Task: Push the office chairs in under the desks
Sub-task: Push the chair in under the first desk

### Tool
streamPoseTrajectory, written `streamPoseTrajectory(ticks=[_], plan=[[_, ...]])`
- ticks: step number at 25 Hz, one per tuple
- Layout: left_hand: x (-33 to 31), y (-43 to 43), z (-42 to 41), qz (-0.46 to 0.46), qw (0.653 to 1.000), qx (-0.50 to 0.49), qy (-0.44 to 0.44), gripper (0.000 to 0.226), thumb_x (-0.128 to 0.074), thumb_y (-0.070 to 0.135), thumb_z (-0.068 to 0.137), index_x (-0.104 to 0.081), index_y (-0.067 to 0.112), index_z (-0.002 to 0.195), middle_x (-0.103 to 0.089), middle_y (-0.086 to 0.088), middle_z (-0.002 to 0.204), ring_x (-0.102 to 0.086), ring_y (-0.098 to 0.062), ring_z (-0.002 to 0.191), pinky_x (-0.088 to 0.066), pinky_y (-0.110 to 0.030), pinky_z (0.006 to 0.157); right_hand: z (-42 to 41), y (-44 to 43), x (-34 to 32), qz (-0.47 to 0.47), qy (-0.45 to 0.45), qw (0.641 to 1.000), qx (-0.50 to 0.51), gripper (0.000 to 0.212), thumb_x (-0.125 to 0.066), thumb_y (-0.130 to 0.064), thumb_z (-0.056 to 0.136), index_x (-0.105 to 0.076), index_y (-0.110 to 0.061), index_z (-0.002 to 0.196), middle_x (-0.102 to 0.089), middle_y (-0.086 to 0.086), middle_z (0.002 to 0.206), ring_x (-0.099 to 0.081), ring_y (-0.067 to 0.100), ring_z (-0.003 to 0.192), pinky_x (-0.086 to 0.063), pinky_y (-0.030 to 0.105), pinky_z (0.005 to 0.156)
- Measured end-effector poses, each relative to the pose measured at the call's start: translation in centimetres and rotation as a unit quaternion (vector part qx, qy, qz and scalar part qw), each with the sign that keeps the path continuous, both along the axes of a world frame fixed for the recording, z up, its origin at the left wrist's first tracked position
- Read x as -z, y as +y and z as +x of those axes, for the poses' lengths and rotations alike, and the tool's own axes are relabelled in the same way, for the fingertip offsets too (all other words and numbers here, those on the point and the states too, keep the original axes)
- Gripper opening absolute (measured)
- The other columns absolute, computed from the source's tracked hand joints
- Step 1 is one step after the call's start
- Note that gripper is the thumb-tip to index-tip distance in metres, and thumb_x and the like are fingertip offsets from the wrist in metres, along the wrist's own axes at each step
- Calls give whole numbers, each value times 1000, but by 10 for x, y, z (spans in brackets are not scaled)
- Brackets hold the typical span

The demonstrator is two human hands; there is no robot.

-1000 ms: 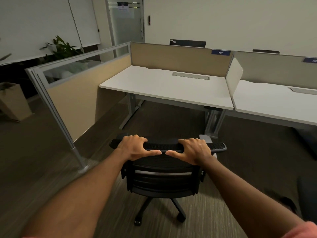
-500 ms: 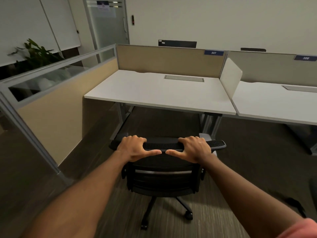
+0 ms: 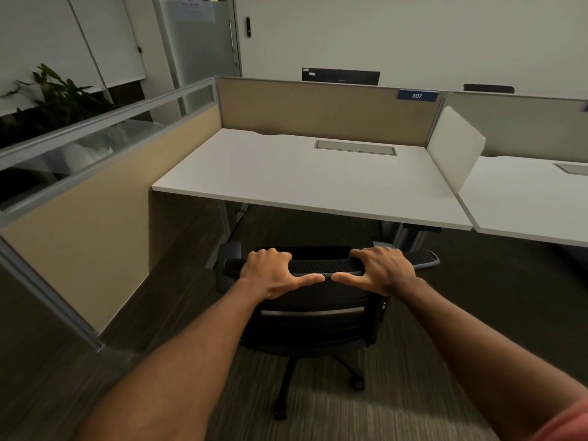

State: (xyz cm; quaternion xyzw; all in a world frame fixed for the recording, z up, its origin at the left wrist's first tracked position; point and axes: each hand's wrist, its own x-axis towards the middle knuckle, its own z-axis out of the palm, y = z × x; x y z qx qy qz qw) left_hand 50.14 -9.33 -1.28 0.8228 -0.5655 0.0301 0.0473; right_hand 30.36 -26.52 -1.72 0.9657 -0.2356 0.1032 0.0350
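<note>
A small blue plate (image 3: 417, 95) with the white numerals "307" sits on the top edge of the beige partition (image 3: 318, 109), which runs along the far side of the white desk (image 3: 286, 173). The plate is toward the partition's right end. A second blue plate (image 3: 585, 107) of the same kind shows at the far right edge, on the next partition; it is cut off and its number cannot be read. At the far left, a frosted glass door (image 3: 203, 43) carries a white paper notice (image 3: 194, 6) with a red mark and print too small to read. A dark screen (image 3: 340, 76) beyond the partition bears small white stickers, illegible.
</note>
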Motion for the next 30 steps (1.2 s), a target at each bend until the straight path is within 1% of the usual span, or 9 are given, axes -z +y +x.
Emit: streamPoseTrajectory(ticks=[3,5,10,13,15,19,24,26,30], plan=[[2,-23,24,-7,1000,-18,1,106,-6,105,56,-64,20,83,-54,5,63,-56,-16,63,-44,-35,69,30,-30,0,-5,4,1000,-16,76,-12,-100,70,-46,-33,80,-59,-7,70,-49,14,60,-30,32,55],[3,-38,37,-13,999,-29,7,104,-7,105,57,-63,20,82,-55,4,66,-57,-17,66,-47,-37,73,49,-49,-1,-6,13,1000,-27,81,-12,-100,70,-52,-30,82,-58,-8,70,-50,14,60,-28,30,53],[4,-73,69,-22,998,-61,8,112,-3,105,53,-65,19,90,-61,2,75,-62,-21,76,-49,-39,80,93,-92,0,-4,26,999,-48,92,-9,-101,66,-58,-26,87,-56,-7,70,-51,15,61,-25,30,51],[6,-88,85,-23,997,-79,8,116,-1,106,50,-65,19,91,-64,-1,79,-64,-23,80,-51,-41,81,116,-112,0,10,40,998,-56,96,-8,-102,64,-59,-25,90,-58,-6,72,-54,16,63,-37,33,55],[7,-96,94,-22,996,-83,10,113,0,105,50,-63,18,86,-61,0,75,-63,-23,77,-52,-40,79,129,-124,1,17,45,997,-64,98,-7,-102,64,-59,-25,94,-61,-4,75,-57,18,65,-44,35,59],[5,-111,113,-21,996,-91,10,99,-6,103,56,-56,19,76,-55,1,70,-59,-20,71,-50,-37,73,156,-144,-2,1,49,995,-81,97,-10,-101,66,-60,-25,96,-67,1,78,-59,22,69,-38,34,60],[-1,-127,132,-15,995,-99,10,94,-3,102,53,-46,20,68,-52,0,67,-58,-22,69,-50,-38,71,182,-165,-5,-4,62,994,-95,102,-6,-100,64,-62,-23,100,-68,-1,84,-61,21,73,-35,32,61],[-1,-131,138,-8,995,-101,9,92,-4,101,54,-43,19,64,-49,1,64,-56,-21,66,-47,-36,66,190,-169,-5,-1,58,993,-99,105,-4,-101,62,-62,-24,101,-66,-3,83,-59,20,72,-35,32,61],[-1,-140,147,-3,994,-111,2,91,-9,100,58,-46,17,63,-50,0,62,-52,-19,61,-38,-33,60,201,-177,-5,-9,58,993,-99,104,-2,-101,62,-61,-26,105,-66,-3,84,-61,21,74,-36,32,61]])
